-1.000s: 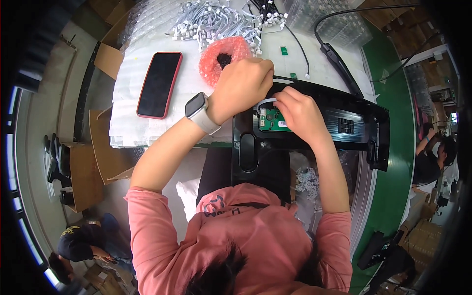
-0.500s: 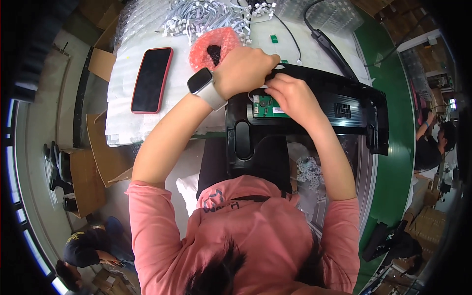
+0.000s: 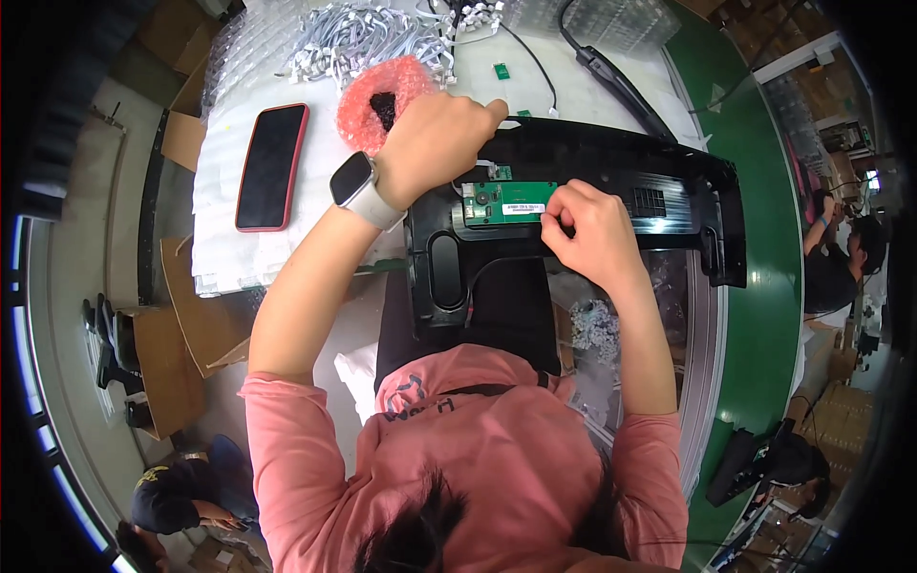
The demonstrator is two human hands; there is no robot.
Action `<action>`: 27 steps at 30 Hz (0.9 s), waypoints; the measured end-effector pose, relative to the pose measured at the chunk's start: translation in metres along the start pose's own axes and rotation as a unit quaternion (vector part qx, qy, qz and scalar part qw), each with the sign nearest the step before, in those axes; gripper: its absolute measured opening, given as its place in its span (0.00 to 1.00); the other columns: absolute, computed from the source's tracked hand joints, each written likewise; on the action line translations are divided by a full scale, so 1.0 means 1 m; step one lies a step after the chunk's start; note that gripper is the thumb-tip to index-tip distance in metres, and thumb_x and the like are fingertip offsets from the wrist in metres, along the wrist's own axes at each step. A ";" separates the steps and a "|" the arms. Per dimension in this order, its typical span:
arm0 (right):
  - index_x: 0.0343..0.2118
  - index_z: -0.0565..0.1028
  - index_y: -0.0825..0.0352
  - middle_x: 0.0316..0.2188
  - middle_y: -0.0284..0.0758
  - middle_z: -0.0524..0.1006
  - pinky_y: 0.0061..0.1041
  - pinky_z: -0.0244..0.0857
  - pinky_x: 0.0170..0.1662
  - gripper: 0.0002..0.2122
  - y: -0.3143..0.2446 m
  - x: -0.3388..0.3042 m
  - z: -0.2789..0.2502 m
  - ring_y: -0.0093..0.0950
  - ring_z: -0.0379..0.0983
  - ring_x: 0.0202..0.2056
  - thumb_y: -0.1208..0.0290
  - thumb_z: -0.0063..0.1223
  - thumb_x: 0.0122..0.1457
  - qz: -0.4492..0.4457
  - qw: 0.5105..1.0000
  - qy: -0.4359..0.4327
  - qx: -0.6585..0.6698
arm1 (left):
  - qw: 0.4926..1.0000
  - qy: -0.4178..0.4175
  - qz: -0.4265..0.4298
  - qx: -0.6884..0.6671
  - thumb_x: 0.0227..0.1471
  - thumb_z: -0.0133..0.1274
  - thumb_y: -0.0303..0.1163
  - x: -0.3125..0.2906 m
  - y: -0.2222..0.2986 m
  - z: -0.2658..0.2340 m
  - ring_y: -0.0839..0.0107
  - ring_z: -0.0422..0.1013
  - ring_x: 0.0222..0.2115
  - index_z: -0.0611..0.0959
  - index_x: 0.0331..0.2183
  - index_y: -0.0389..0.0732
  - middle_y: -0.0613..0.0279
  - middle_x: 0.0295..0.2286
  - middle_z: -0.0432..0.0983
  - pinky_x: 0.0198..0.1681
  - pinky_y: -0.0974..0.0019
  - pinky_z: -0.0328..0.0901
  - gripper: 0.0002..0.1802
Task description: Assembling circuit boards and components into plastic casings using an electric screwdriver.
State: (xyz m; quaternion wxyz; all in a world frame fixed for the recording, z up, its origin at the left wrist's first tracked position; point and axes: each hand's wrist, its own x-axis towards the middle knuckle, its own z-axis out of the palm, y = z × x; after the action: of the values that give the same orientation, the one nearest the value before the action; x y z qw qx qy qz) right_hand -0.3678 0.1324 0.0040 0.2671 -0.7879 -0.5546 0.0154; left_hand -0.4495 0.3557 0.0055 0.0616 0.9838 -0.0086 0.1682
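A long black plastic housing lies over the near table edge and reaches above my lap. Set in it is a green circuit board with a white label; a small green board with a white plug sits just beyond. My left hand, a watch at its wrist, is closed around the housing's far left edge, fingertips hidden. Close to the circuit board's right end is my right hand, its fingers curled into a pinch. Whether anything is between them is hidden.
Left on the table lies a phone in a red case. Pink bubble wrap stands behind my left hand, with a heap of grey cables farther back. A thick black cable crosses at the far right. Other people work at the sides.
My right hand has drawn back from beside my left hand to the circuit board's right end, uncovering the board and the small plug. My left hand stays at the housing's edge.
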 end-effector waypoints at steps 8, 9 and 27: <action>0.18 0.70 0.70 0.13 0.39 0.66 0.31 0.61 0.20 0.05 0.005 -0.004 0.007 0.37 0.67 0.14 0.78 0.55 0.44 -0.010 1.000 -0.007 0.022 | 1.000 0.011 0.009 0.019 0.49 0.52 0.27 0.001 0.002 0.002 0.50 0.71 0.20 0.73 0.29 0.38 0.50 0.17 0.73 0.21 0.53 0.62 0.05; 0.17 0.69 0.70 0.12 0.39 0.66 0.32 0.61 0.20 0.06 0.005 -0.006 0.007 0.37 0.67 0.14 0.78 0.55 0.44 -0.029 0.998 0.009 0.046 | 1.000 0.010 0.004 0.025 0.50 0.53 0.27 0.002 0.003 0.002 0.50 0.71 0.20 0.73 0.29 0.38 0.50 0.17 0.73 0.21 0.53 0.62 0.05; 0.26 0.80 0.66 0.19 0.34 0.75 0.23 0.62 0.20 0.04 0.008 -0.038 -0.044 0.27 0.71 0.18 0.75 0.62 0.45 -0.037 0.995 -0.012 0.097 | 0.998 0.012 0.013 0.060 0.37 0.53 0.21 -0.001 0.005 0.000 0.53 0.74 0.21 0.75 0.31 0.38 0.51 0.16 0.73 0.22 0.56 0.66 0.12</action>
State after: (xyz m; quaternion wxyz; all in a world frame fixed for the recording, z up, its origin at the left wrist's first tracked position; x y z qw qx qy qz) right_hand -0.3611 0.0786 0.0278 0.3355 -0.7373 -0.5824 0.0686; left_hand -0.4504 0.3508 0.0059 0.0001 0.9834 -0.0102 0.1810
